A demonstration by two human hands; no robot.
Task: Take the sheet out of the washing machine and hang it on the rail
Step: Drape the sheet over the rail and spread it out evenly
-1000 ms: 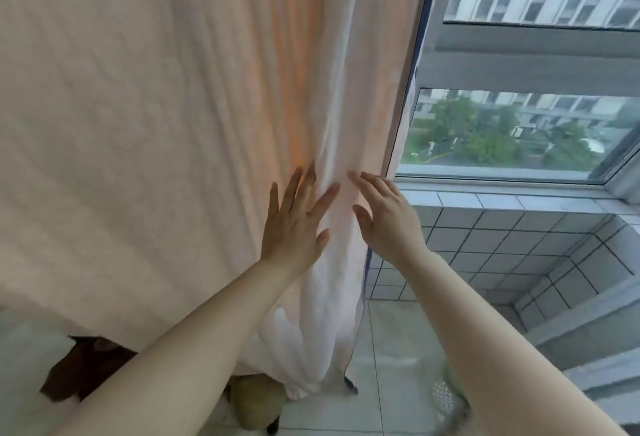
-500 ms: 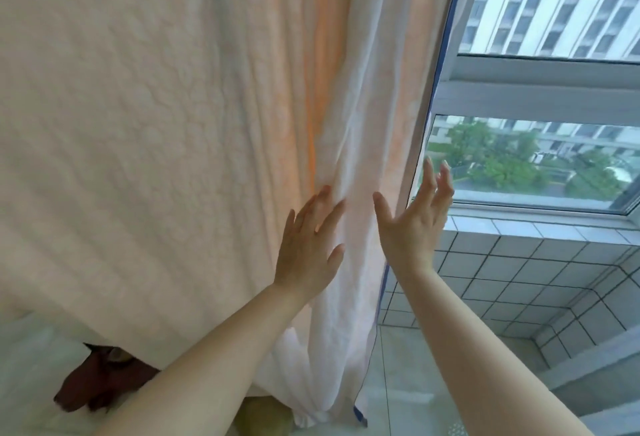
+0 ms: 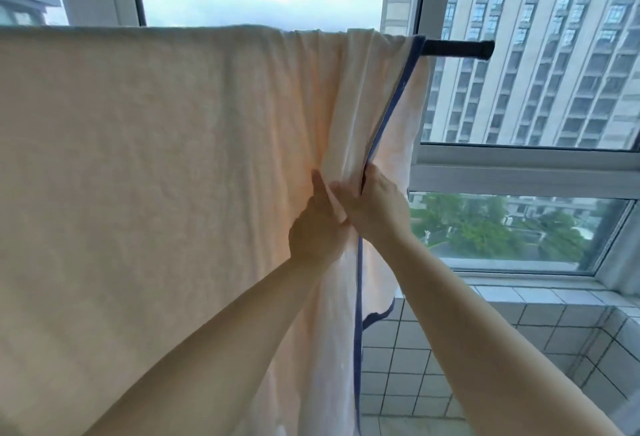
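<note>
Both hands pinch the sheet (image 3: 156,175): left hand (image 3: 317,227) on bunched folds, right hand (image 3: 375,203) on the blue edge; yanking sideways could drag it off the rail (image 3: 457,48) end

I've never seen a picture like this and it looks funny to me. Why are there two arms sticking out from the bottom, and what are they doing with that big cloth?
The picture comes from a camera worn on a person's head, so you see what they see: their own two arms reaching forward. There is no robot here, just a person doing laundry.

The big pale cloth is a sheet. It is draped over a dark rail in front of a window, with tall buildings and trees outside. The end of the rail pokes out past the sheet on the right.

The left hand holds a bunched fold of the sheet. The right hand grips the sheet's side edge, which has a blue border running down it. The two hands are close together. It looks as if the person is tidying the bunched-up end of the sheet.
</note>
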